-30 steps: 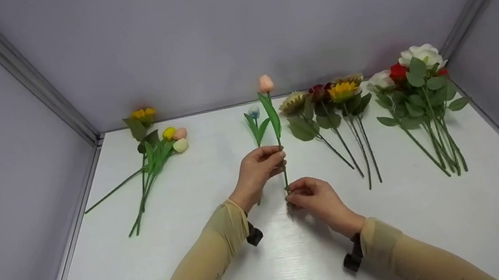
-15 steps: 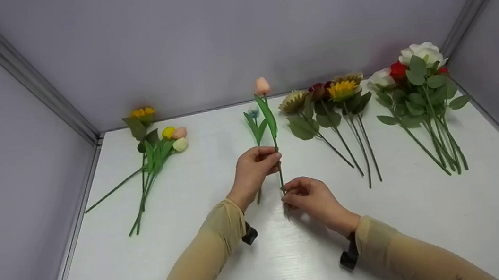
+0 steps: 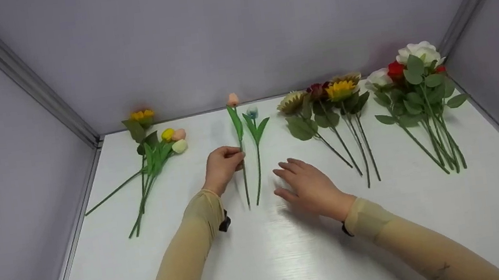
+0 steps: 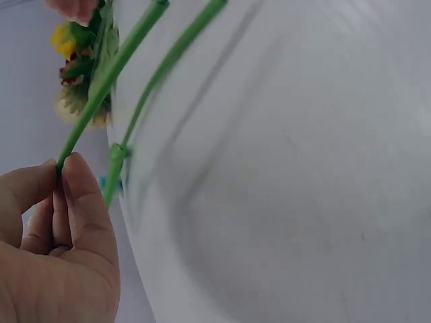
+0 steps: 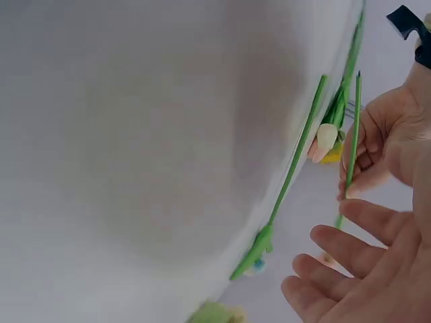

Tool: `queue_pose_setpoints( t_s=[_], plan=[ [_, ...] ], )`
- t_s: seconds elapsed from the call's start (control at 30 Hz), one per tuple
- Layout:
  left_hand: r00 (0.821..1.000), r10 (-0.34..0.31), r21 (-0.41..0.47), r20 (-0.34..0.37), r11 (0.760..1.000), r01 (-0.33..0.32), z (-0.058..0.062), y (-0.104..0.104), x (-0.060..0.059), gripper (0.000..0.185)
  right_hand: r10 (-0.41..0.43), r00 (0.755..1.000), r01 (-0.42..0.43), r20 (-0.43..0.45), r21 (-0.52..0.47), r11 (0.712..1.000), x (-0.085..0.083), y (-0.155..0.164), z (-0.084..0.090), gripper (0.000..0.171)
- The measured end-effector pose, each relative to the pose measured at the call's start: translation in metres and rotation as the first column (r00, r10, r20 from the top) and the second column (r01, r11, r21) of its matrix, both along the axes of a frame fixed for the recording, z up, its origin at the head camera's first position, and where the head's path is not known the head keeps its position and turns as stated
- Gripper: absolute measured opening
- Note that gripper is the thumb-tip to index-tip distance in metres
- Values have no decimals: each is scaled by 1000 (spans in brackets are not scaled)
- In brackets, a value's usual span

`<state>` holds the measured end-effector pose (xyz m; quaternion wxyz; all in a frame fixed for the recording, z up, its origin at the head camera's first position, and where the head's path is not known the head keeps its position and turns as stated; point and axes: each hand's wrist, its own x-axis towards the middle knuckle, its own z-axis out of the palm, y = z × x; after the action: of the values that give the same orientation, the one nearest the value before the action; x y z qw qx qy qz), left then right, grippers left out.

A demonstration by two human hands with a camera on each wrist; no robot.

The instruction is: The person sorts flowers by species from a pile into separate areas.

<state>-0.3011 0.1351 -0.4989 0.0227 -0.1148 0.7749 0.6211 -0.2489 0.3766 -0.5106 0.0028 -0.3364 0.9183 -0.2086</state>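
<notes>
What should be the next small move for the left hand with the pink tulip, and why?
Probably lower it and let go. The left hand pinches the pink tulip by its stem, right beside the blue tulip lying on the table, while the right hand is open and off the stem.

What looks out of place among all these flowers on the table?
One sunflower lies with the tulips in the left pile, while the other sunflowers lie grouped farther right. Nothing looks damaged or spilled.

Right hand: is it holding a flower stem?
No. The right hand lies open with fingers spread, apart from the pink tulip that the left hand pinches.
</notes>
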Motion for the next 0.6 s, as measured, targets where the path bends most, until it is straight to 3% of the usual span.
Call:
queue_pose_setpoints(
  t_s=[0.07,0.17,0.6],
  plan=[
    [1000,18,-37,21,999,-17,-5,-5,-4,24,24,998,-20,-50,94,995,-5,-2,1,59],
    [999,33,-90,36,996,-29,-12,-8,-9,22,43,998,-36,-42,156,987,-9,-4,2,62],
    [999,23,-234,47,972,-12,-23,3,-14,13,25,1000,-25,3,131,991,-11,2,-7,58]
  ],
)
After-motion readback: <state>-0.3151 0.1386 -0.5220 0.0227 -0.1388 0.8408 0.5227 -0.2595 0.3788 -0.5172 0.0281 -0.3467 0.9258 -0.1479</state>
